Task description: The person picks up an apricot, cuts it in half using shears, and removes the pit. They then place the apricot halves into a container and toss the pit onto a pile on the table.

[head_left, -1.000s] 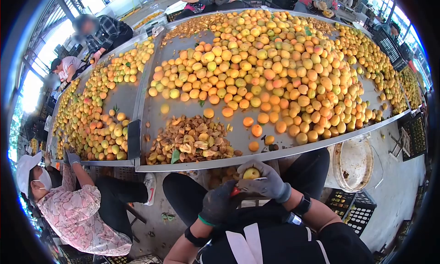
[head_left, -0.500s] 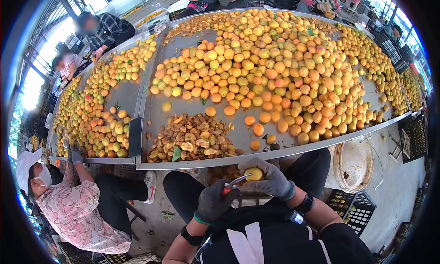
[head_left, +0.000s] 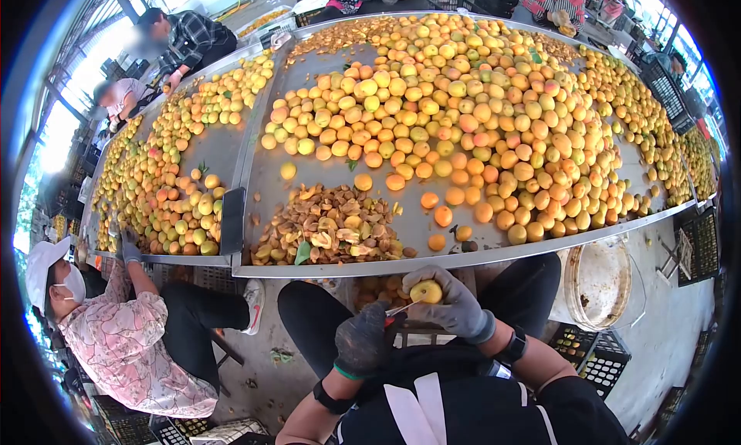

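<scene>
My right hand [head_left: 455, 306], in a grey glove, grips a yellow apricot [head_left: 425, 291] just below the metal table's near edge [head_left: 432, 261]. My left hand [head_left: 361, 341], in a dark glove, holds a small red-handled knife [head_left: 399, 310] whose blade tip touches the apricot. Both hands hover over my lap, above a crate of fruit pieces [head_left: 378, 289] between my knees. On the table just beyond lies a heap of brown pits and scraps [head_left: 328, 230].
A big mass of whole apricots [head_left: 478, 121] covers the table. A second table at left [head_left: 177, 175] holds more fruit. A seated person in a white cap [head_left: 116, 333] reaches there. Other people sit along the far side. A white bucket [head_left: 596, 281] and black crates [head_left: 598, 352] stand at right.
The knife blade has shifted against the apricot as my right hand turned the fruit a little. The view has tilted slightly; the person at left moved a hand along the table edge.
</scene>
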